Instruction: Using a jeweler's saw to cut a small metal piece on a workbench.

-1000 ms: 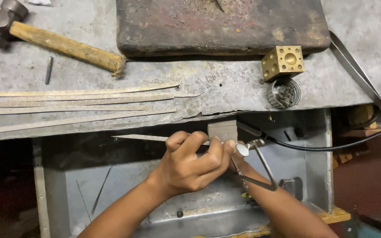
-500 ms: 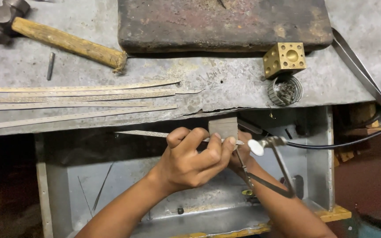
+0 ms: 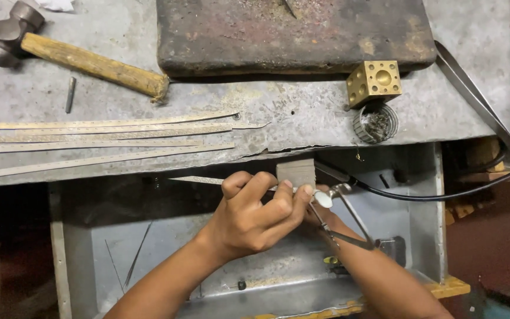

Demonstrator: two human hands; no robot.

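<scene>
My left hand (image 3: 258, 212) is closed around a thin pale metal strip (image 3: 199, 180), pressing it against a small wooden peg (image 3: 296, 172) that juts from the workbench's front edge. The strip sticks out to the left of my fingers. My right hand (image 3: 326, 221) is mostly hidden behind the left one and grips a jeweller's saw frame (image 3: 343, 215), whose wire frame shows just to the right of the peg.
On the grey bench top (image 3: 302, 118) lie several long metal strips (image 3: 107, 134), a wooden-handled hammer (image 3: 72, 53), a dark rusty block (image 3: 293, 32), a brass cube (image 3: 374, 81), a small round tin (image 3: 376, 123) and tweezers (image 3: 476, 94). A black cable (image 3: 444, 192) runs right. A metal tray (image 3: 255, 289) hangs below.
The saw frame has shifted a little to the right and downward beside the peg. My left hand keeps its hold on the strip in nearly the same place.
</scene>
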